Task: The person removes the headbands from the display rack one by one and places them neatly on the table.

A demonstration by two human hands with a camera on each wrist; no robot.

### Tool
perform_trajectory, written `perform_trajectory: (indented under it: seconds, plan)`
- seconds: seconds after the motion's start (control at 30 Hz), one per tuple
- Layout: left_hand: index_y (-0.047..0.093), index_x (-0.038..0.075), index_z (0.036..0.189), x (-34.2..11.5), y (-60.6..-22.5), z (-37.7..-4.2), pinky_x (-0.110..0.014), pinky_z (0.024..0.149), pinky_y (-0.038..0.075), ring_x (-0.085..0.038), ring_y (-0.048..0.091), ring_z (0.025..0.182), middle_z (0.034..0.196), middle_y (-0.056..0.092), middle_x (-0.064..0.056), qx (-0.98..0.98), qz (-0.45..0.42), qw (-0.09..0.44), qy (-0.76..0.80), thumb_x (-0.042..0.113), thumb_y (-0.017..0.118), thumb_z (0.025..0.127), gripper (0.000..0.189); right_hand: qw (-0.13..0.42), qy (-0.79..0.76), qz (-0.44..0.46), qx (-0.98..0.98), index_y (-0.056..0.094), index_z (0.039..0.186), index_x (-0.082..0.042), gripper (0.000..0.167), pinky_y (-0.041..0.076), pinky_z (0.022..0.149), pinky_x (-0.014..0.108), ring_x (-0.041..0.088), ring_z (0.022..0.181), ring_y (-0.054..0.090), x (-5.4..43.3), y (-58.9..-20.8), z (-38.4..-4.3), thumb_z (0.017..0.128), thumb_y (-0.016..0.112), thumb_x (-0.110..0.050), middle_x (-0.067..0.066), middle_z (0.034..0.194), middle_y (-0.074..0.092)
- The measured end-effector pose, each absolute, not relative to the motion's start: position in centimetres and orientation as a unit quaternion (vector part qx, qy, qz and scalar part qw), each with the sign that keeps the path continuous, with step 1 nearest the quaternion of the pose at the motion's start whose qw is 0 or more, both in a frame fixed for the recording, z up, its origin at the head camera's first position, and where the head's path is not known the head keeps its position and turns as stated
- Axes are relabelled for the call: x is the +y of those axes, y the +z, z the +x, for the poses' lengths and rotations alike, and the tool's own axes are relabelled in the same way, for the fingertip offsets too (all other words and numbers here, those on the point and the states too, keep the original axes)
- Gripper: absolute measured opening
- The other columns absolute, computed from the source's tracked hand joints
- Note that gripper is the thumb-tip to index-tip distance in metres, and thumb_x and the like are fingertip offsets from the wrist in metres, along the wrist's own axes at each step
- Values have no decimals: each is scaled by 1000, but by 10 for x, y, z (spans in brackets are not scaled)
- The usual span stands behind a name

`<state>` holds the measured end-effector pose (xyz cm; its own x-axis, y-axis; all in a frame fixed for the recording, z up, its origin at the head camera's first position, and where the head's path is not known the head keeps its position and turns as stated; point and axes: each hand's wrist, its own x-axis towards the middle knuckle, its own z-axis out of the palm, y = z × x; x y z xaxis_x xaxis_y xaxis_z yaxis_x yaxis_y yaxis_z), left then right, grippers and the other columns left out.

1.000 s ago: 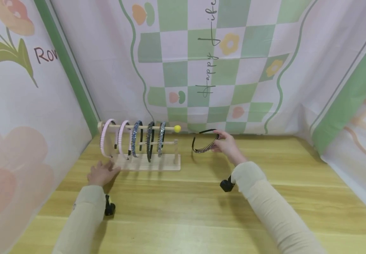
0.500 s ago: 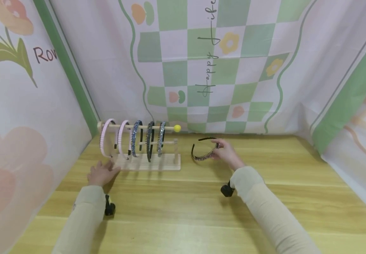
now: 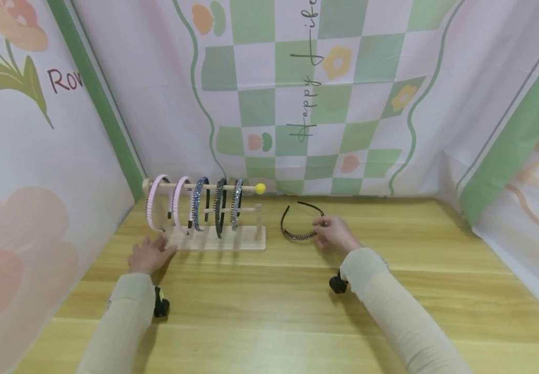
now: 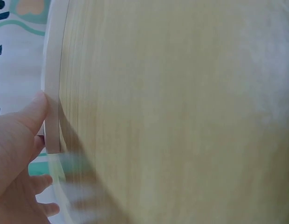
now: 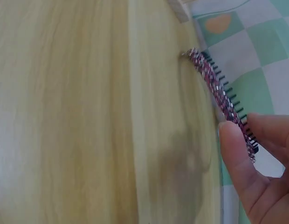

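Between thumb and fingers, my right hand (image 3: 337, 234) pinches one side of a toothed headband (image 3: 297, 237). Its curve faces me and its two black ends point away, low over the table. Up close in the right wrist view, the headband (image 5: 214, 84) shows sparkly dark red and silver stones with black comb teeth. At the left, my left hand (image 3: 149, 254) grips the corner of a wooden headband stand (image 3: 248, 241). In the left wrist view the thumb presses on the base's edge (image 4: 52, 121), with a finger at its end and the others spread.
On the stand's upper rod, tipped with a yellow ball (image 3: 260, 188), hang two pink headbands (image 3: 150, 205), a blue glittery headband (image 3: 197, 202), a black headband (image 3: 218, 215) and a silvery headband (image 3: 237, 200). A patterned curtain (image 3: 292, 104) rises behind the wooden table (image 3: 269, 317).
My right hand has come down and nearer with the headband, which has tipped from a slanted pose to lying flatter with its ends pointing away. The left hand and stand have stayed put.
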<state>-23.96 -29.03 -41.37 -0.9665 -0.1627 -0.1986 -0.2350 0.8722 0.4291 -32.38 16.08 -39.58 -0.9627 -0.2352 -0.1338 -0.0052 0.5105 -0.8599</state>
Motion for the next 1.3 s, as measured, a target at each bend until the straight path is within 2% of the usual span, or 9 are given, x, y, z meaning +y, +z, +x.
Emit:
perform_trajectory:
  seconds: [0.17, 0.3, 0.4, 0.6, 0.83, 1.07, 1.3]
  plan:
    - [23, 4, 144, -290, -414, -239, -72, 92, 11, -62, 1, 122, 142, 1, -38, 964, -104, 80, 230, 57, 37, 92, 75, 139, -426, -108, 887, 56, 112, 8, 24, 50, 50, 28, 15, 49, 54, 162, -401, -324, 92, 53, -4, 16, 67, 59]
    - [22, 4, 144, -290, -413, -239, -72, 93, 9, -62, -1, 123, 142, -1, -37, 963, -106, 83, 235, 56, 37, 92, 75, 153, -408, -127, 891, 59, 103, 7, 16, 48, 45, 26, 13, 44, 51, 162, -404, -325, 91, 54, -3, 12, 62, 56]
    - [22, 4, 144, -291, -413, -239, -72, 93, 8, -62, -1, 123, 142, -1, -37, 962, -103, 82, 238, 56, 37, 92, 75, 159, -399, -135, 893, 61, 99, 5, 14, 47, 45, 26, 13, 45, 52, 161, -405, -325, 91, 55, -5, 11, 65, 55]
    - [24, 3, 144, -291, -413, -239, -72, 93, 10, -63, 1, 122, 142, 2, -38, 964, -98, 77, 237, 56, 38, 92, 75, 184, -387, -137, 893, 64, 98, 2, 14, 49, 45, 27, 14, 46, 53, 160, -405, -326, 92, 56, -8, 10, 77, 57]
    - [23, 4, 144, -291, -414, -239, -72, 92, 11, -62, 2, 122, 142, 2, -38, 964, -102, 78, 233, 56, 37, 92, 75, 195, -387, -134, 891, 65, 98, 1, 15, 48, 45, 26, 13, 46, 52, 159, -406, -325, 92, 56, -10, 10, 73, 55]
    - [22, 4, 144, -290, -413, -239, -73, 92, 10, -62, 1, 123, 142, 1, -37, 963, -104, 82, 233, 56, 37, 92, 75, 203, -393, -129, 888, 65, 101, 2, 17, 49, 46, 26, 13, 46, 52, 161, -409, -324, 92, 56, -9, 6, 63, 51]
    - [22, 6, 144, -290, -413, -239, -72, 93, 8, -61, 1, 123, 142, 1, -37, 962, -109, 83, 235, 58, 37, 91, 76, 214, -420, -120, 874, 62, 109, 4, 22, 50, 47, 27, 13, 47, 53, 164, -410, -325, 93, 54, -10, 6, 63, 52]
